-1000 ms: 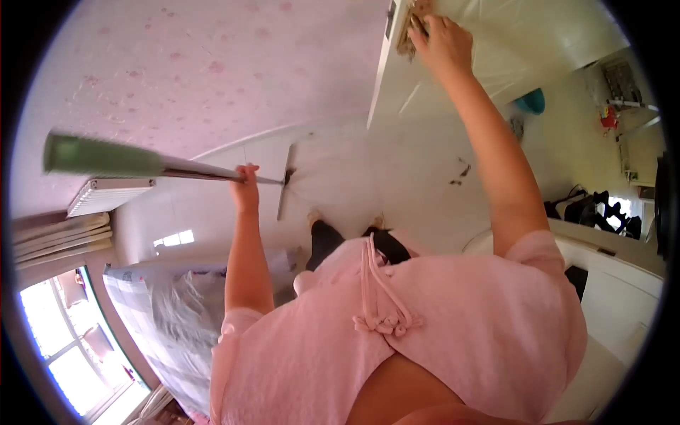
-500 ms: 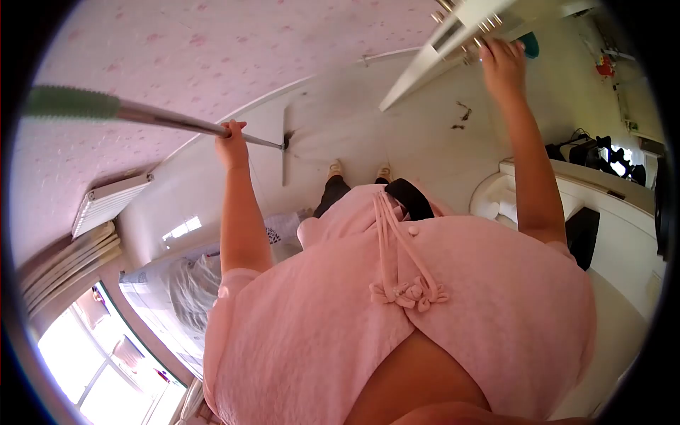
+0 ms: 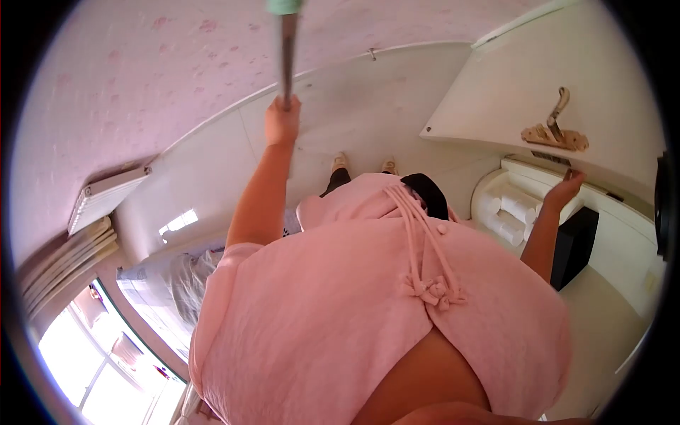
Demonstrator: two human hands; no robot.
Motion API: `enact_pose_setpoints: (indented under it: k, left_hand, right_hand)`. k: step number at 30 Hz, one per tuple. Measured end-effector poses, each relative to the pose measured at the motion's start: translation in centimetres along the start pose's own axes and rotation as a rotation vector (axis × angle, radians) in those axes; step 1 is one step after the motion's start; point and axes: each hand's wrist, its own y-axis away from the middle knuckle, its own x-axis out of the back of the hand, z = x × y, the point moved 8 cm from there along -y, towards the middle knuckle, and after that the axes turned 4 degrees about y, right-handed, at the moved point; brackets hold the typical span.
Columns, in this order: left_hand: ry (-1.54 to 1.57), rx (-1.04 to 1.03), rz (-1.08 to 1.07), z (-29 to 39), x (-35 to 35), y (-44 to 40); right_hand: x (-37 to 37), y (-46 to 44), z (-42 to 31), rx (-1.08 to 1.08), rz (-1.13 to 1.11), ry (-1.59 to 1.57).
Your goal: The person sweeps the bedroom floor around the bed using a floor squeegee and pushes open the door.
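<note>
My left hand (image 3: 283,122) is wrapped round the metal pole of a long-handled floor squeegee (image 3: 287,60). Its green grip (image 3: 285,6) runs off the top edge, and its head is hidden behind my hand and arm. At the right, my right hand (image 3: 564,189) is by the latch edge of a white door (image 3: 496,99), fingers partly extended and holding nothing I can see. Whether the fingertips touch that edge, I cannot tell. A lever handle (image 3: 557,117) on a worn plate sits on the door's face just above this hand.
White rolls (image 3: 517,209) lie in a white open unit on the right, with a black box-like object (image 3: 574,248) beside it. A radiator (image 3: 110,195) is on the left wall, near a bed with grey covers (image 3: 170,283). My feet (image 3: 340,161) stand on the pale floor.
The door has swung across the right side, hiding the room beyond. My right hand has come off its handle area and lowered toward me. My left hand moved right, tilting the pole upright in view.
</note>
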Motion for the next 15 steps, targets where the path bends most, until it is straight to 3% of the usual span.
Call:
enact_pose_setpoints:
  k: [2, 3, 4, 5, 6, 7, 8, 10, 12, 15]
  left_hand:
    - [-0.020, 0.043, -0.100, 1.1, -1.5, 0.7]
    - [-0.023, -0.146, -0.078, 2.3, -2.1, 1.0]
    - [-0.032, -0.335, -0.052, 3.4, -2.7, 1.6]
    - [-0.064, -0.414, -0.074, 3.5, -4.0, 2.3]
    - [-0.067, -0.423, -0.124, 4.4, -5.1, 3.3]
    - [0.035, -0.428, -0.139, 4.0, -6.2, 4.2]
    - [0.086, -0.368, -0.255, 2.6, -8.4, 4.9]
    - [-0.144, -0.167, -0.629, 4.1, -10.7, 7.6]
    - [-0.149, -0.247, -0.525, 4.9, -10.3, 8.4]
    - [-0.019, -0.319, -0.327, 4.2, -6.0, 7.7]
  right_hand:
    - [0.5, 1.5, -1.9, -0.118, 0.021, -0.097]
    - [-0.2, 4.0, -7.7, -0.006, 0.099, 0.251]
    - [0.6, 5.4, -9.1, 0.056, 0.178, 0.330]
    - [-2.2, 8.5, -16.7, 0.251, 0.272, 0.221]
    - [-4.0, 9.8, -19.9, 0.360, 0.227, 0.315]
    - [-7.8, 10.9, -22.8, 0.443, 0.007, 0.068]
    - [-11.4, 11.8, -24.3, 0.380, -0.191, -0.259]
    - [-17.5, 13.8, -28.6, 0.294, -0.629, -0.726]
    - [-21.1, 16.3, -33.5, 0.237, -1.119, -0.999]
    - [-23.4, 17.6, -37.5, 0.319, -1.371, -1.188]
